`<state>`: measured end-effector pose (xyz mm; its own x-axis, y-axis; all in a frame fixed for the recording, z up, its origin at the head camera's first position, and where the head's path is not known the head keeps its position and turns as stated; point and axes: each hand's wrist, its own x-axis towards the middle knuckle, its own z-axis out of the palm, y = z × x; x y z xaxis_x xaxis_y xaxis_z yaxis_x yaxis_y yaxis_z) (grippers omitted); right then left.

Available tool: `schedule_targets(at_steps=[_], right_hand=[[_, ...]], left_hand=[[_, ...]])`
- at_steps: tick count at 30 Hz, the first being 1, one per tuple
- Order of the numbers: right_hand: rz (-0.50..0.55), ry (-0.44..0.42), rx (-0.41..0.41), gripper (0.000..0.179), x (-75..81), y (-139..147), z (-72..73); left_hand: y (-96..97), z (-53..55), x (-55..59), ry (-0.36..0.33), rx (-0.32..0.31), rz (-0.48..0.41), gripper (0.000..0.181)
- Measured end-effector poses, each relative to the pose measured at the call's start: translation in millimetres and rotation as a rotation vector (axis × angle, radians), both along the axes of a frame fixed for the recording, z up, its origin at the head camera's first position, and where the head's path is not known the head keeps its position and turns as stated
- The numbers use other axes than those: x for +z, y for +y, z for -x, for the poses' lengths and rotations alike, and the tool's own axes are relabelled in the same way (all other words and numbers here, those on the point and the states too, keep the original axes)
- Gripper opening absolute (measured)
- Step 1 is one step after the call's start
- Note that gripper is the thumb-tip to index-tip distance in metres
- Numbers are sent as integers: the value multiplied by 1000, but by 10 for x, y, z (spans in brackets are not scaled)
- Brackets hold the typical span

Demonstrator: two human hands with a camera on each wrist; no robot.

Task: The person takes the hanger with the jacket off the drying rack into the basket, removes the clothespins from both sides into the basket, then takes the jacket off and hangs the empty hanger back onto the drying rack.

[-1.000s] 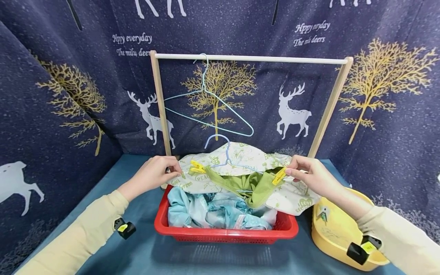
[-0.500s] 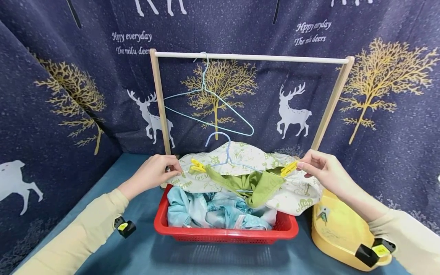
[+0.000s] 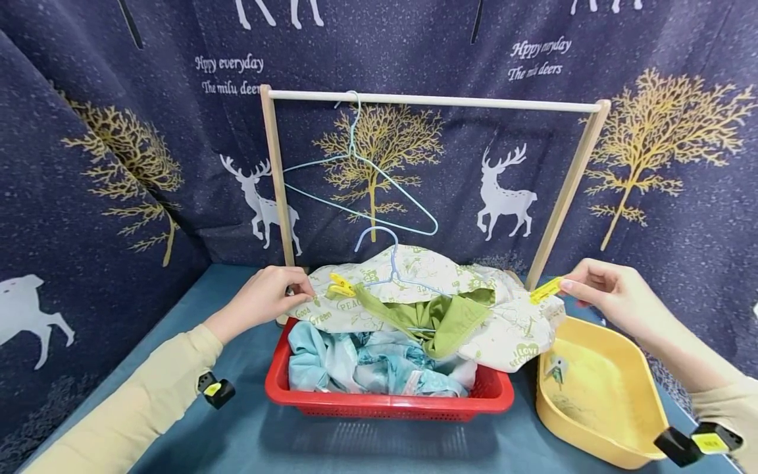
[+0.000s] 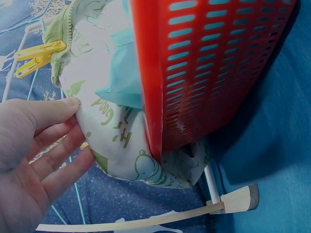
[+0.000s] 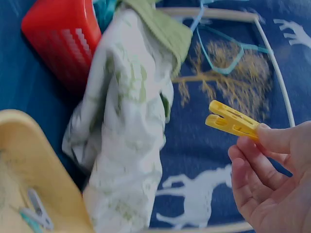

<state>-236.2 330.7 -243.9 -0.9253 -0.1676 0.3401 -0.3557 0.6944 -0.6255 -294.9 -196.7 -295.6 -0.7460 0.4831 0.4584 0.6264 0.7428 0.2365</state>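
A white garment point(image 3: 503, 332) with green print and a green collar point(image 3: 450, 322) lies over the back of a red basket point(image 3: 387, 401). A blue hanger point(image 3: 393, 260) sticks up out of its neck. My left hand point(image 3: 274, 293) pinches the garment's left edge between thumb and fingers. Close by, one yellow clothespin point(image 4: 36, 57) is clipped at the green collar. My right hand point(image 3: 612, 295) pinches another yellow clothespin point(image 5: 233, 121) by its end, right of the garment and apart from it; nothing is between its tips.
Light-blue clothes point(image 3: 379, 362) fill the red basket. Behind it stands a wooden rack with a white rail point(image 3: 450, 101), where a teal hanger point(image 3: 352, 155) hangs. A yellow basin point(image 3: 616, 395) at the right holds a grey clip point(image 3: 557, 368). A patterned cloth backs the table.
My right hand has pulled its yellow clothespin off the collar and carried it to the right, above the basin's back edge. The left hand has stayed in place.
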Motion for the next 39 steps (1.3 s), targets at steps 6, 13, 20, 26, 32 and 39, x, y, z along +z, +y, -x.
schedule_targets(at_steps=[6,13,20,26,32,39], right_hand=[[-34,-14,-74,20,-23,329,-22],[-102,-12,-190,27,-94,669,-18],[-122,-33,-255,30,-140,891,-18],[-104,13,-261,27,-112,943,-34],[-118,21,-287,32,-112,956,-50],[-109,-9,-360,59,-97,941,-82]], left_hand=[[0,8,-11,-3,0,-1,7],[0,19,-20,-12,5,-5,7],[5,15,-16,-17,6,-12,7],[-4,11,-22,-21,13,-12,7],[-11,18,-32,-17,12,-17,6],[-9,16,-32,-21,14,-21,4]])
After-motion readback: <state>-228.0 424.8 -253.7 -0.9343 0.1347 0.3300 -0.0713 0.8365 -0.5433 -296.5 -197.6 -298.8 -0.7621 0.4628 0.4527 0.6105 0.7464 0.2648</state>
